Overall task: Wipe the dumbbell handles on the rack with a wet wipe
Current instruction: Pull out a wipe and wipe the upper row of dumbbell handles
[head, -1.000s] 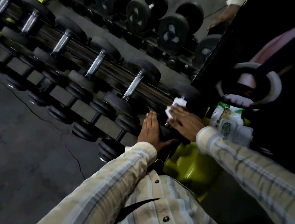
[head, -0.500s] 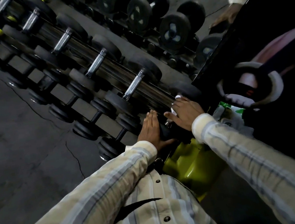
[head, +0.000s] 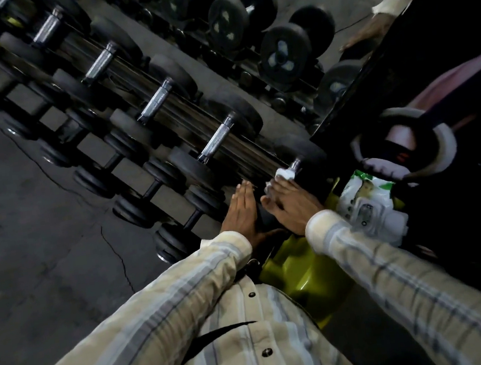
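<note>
A row of black dumbbells with chrome handles (head: 215, 142) lies on the rack (head: 136, 83), running from upper left to the centre. My right hand (head: 292, 204) holds a white wet wipe (head: 283, 174) wrapped over the handle of the nearest dumbbell, which is mostly hidden under it. My left hand (head: 241, 212) lies flat with straight fingers on that dumbbell's black near head, thumb tucked underneath. Only the chrome tip of that handle (head: 295, 164) shows beyond the wipe.
A white and green wet wipe pack (head: 366, 206) sits right of my right wrist on a yellow-green object (head: 298, 272). Smaller dumbbells fill the lower tier (head: 129, 177). A second rack (head: 281, 53) stands behind. Another person's hand (head: 363, 35) rests at upper right. Cracked concrete floor lies left.
My right hand slid forward along the handle with the wipe, then back a little, leaving more of the wipe showing. My left hand stayed flat on the dumbbell head.
</note>
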`<move>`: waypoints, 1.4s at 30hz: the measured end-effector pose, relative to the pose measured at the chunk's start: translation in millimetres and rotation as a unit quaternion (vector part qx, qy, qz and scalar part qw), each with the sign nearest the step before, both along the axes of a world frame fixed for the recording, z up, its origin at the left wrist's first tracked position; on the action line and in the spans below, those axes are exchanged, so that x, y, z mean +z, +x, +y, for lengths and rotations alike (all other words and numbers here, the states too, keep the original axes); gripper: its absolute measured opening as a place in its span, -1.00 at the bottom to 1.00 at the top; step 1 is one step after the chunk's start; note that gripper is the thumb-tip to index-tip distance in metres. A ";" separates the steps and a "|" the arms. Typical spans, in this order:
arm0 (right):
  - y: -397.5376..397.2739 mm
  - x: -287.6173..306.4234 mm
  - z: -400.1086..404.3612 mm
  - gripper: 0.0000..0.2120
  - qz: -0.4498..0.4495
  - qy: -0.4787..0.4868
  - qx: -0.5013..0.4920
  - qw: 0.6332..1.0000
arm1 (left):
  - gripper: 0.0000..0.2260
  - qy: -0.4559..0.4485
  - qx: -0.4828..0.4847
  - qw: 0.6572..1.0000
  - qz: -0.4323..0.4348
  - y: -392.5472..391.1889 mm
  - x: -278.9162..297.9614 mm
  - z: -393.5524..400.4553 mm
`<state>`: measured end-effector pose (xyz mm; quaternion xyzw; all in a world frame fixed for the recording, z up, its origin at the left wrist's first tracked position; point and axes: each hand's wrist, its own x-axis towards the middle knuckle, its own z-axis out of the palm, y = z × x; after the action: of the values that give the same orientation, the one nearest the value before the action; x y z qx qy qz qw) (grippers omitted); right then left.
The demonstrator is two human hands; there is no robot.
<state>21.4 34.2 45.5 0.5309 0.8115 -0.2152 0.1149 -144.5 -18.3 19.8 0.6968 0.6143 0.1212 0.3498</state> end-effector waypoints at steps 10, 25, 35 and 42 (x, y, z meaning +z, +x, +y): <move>-38.4 3.2 -14.0 -0.09 0.081 -0.033 -0.310 0.947 | 0.11 -0.015 -0.004 1.000 0.014 2.5 0.0 3.5; -54.2 25.5 -1.9 -0.12 0.288 -0.212 -0.565 0.744 | 0.22 -0.007 0.000 1.000 0.015 1.0 -6.8 2.5; -28.9 6.1 31.9 -0.60 0.409 -0.072 -0.721 0.555 | 0.22 0.009 -0.003 1.000 0.021 0.4 -7.9 1.7; -7.3 -3.8 18.2 -0.64 0.395 -0.205 -0.695 0.565 | 0.20 0.030 0.009 0.999 0.005 0.8 -12.4 1.4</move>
<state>14.1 52.4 41.7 0.7555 0.0901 -0.5775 -0.2960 -143.7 -16.9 7.4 0.7023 0.6181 0.1391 0.3246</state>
